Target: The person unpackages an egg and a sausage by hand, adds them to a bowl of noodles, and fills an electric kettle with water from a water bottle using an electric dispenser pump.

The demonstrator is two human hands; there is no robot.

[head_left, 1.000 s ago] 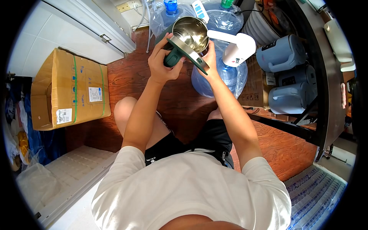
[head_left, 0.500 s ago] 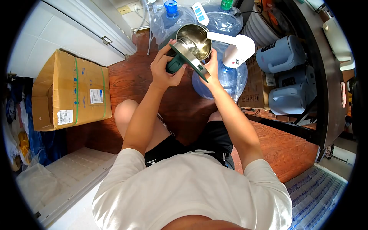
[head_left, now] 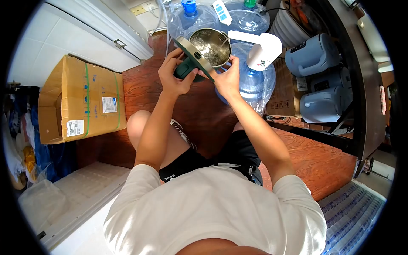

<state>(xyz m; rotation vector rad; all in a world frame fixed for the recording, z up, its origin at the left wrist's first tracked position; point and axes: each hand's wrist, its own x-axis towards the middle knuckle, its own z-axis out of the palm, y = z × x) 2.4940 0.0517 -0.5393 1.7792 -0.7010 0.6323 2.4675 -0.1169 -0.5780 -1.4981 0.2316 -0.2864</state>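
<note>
An electric kettle (head_left: 210,47) with a bare metal inside and a dark green handle is held up in front of me, its lid (head_left: 194,54) swung open toward me. Rippling water shows in it. My left hand (head_left: 175,75) is closed around the green handle. My right hand (head_left: 227,78) grips the kettle's right side, near the lid's lower edge. Just right of the rim, a white water pump (head_left: 265,52) points its spout at the kettle's opening. The pump sits on a large blue water jug (head_left: 250,87) wrapped in clear plastic.
More water jugs (head_left: 190,23) in plastic stand behind, with a white remote-like device (head_left: 222,12) on top. Grey-blue kettles (head_left: 312,55) fill the dark shelf on the right. A cardboard box (head_left: 91,100) stands left on the wooden floor (head_left: 146,83).
The kettle has moved slightly left and down, and its lid has turned and shifted left with my left hand. More rippling water shows inside. My right hand has moved lower and left.
</note>
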